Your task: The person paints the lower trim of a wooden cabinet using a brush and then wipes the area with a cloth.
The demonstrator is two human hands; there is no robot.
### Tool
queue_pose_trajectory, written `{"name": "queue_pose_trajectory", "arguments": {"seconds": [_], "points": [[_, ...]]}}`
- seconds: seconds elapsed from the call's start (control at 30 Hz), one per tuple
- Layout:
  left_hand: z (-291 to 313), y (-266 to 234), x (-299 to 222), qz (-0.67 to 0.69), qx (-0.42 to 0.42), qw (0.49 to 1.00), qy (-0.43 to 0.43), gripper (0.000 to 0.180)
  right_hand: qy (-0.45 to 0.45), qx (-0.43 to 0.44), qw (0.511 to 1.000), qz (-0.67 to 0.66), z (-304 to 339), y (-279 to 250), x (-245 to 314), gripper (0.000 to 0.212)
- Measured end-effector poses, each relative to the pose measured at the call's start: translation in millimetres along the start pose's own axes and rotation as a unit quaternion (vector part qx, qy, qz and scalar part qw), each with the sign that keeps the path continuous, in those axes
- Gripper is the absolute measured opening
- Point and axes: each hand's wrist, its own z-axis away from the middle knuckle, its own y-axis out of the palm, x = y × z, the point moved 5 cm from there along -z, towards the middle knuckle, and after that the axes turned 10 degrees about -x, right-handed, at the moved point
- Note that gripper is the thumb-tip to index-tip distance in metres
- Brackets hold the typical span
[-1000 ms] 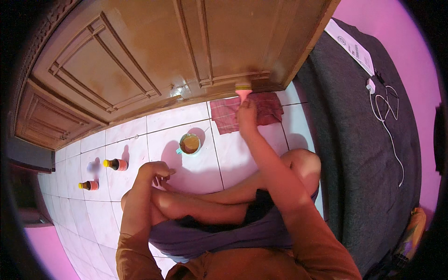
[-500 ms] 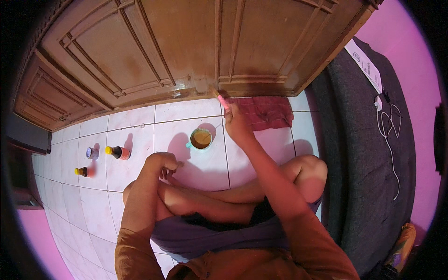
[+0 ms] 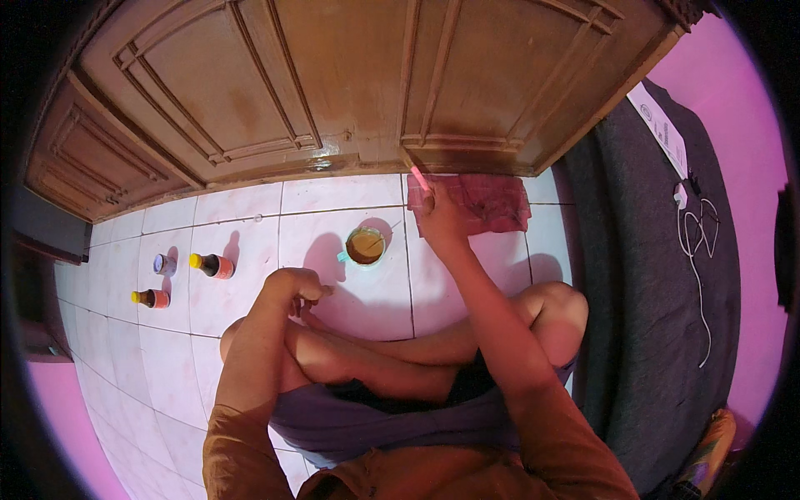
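My right hand [image 3: 442,215] is closed round the pink handle of a paintbrush [image 3: 418,177]. The brush tip meets the lower edge of the brown wooden cabinet [image 3: 358,125]. Beneath that hand a folded dark red cloth [image 3: 500,204] lies on the floor, along the cabinet's foot. My left hand [image 3: 298,287] rests over my bent knee, its fingers loosely hanging apart with nothing visible in them. Between my hands, nearer the cabinet, stands a pale green cup [image 3: 343,257] of brown liquid. A thin stick or handle leans in it.
Two dark bottles with yellow caps, the larger [image 3: 212,266] and the smaller [image 3: 150,298], lie or stand on the white tiles at left beside a small tin [image 3: 164,264]. A dark grey mattress or couch [image 3: 642,292] at right bears a white cable [image 3: 698,283] and a paper [image 3: 660,125].
My right hand has moved slightly right with the paintbrush, its tip now farther along the cabinet's lower edge. The view has shifted a little. My left hand stays on the knee.
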Motion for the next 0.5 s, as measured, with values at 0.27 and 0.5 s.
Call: {"name": "queue_pose_trajectory", "arguments": {"seconds": [0.27, 0.5], "points": [[2, -3, -8, 0.0, -0.01, 0.999, 0.035, 0.061, 0.062, -0.094, 0.993, 0.023, -1, -20, -26, 0.023], [2, -2, -2, -0.012, -0.012, 0.999, 0.037, 0.061, -0.062, -0.043, 0.995, -0.062, 0, -4, 17, 0.032]]}}
